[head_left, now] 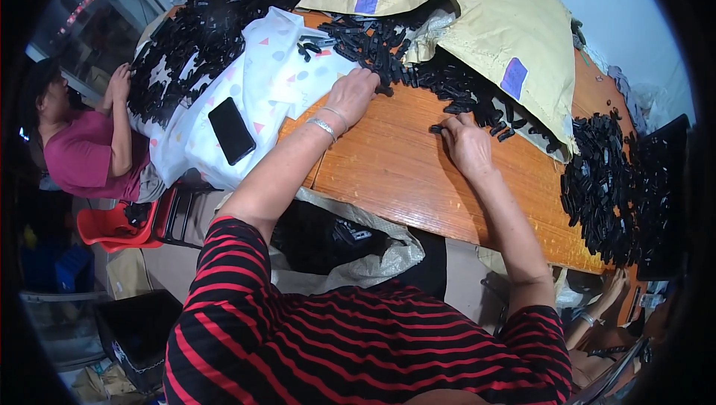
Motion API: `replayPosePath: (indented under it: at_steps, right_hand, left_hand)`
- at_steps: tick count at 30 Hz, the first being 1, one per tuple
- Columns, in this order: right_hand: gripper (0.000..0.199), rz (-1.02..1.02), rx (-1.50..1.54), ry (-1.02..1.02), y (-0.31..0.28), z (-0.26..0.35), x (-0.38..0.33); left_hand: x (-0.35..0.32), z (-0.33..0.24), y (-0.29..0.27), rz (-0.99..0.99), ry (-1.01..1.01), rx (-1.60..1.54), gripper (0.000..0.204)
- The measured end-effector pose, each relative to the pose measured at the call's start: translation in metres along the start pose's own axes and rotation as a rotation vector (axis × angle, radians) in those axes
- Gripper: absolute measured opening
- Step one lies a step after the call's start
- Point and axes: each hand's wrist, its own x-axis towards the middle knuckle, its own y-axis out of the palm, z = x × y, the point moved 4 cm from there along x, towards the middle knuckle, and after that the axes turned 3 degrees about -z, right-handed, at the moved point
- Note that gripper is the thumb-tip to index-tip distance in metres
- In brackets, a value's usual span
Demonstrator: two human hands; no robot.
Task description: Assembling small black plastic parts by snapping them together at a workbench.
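My left hand (pixel 353 98), with a bracelet at the wrist, reaches to the near edge of a heap of small black plastic parts (pixel 365 41) on the wooden table. Its fingers are curled together at a black part (pixel 385 90); the grip is partly hidden. Farther right, my right hand (pixel 468 148) pinches a short black plastic part (pixel 436 129) just above or on the tabletop. More black parts (pixel 455 84) spill from under the torn opening of a large yellowish paper sack (pixel 477 13) beyond both hands.
A black phone (pixel 232 130) lies on patterned white plastic sheeting (pixel 195 148) at left. Black parts (pixel 600 189) are heaped at the right. Below the table edge, a woven sack (pixel 403 252) holds black pieces. One person (pixel 89 144) works at left; another person's hand (pixel 614 286) shows at lower right.
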Motion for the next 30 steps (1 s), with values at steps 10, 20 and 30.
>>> replayPosePath:
  at_steps: [10, 20, 30]
  right_hand:
    - [0.017, 0.154, -0.054, -0.075, -0.015, 0.026, -0.003]
    - [0.022, -0.141, 0.382, -0.331, -0.067, 0.130, 0.019]
    - [0.023, -0.081, 0.377, -0.335, -0.075, 0.147, 0.023]
  left_hand:
    - [-0.059, -0.016, -0.015, 0.155, -0.680, -1.189, 0.025]
    - [-0.083, -0.060, -0.083, 0.035, -0.483, -1.438, 0.030]
    - [-0.093, -0.067, -0.102, -0.078, -0.466, -1.343, 0.030]
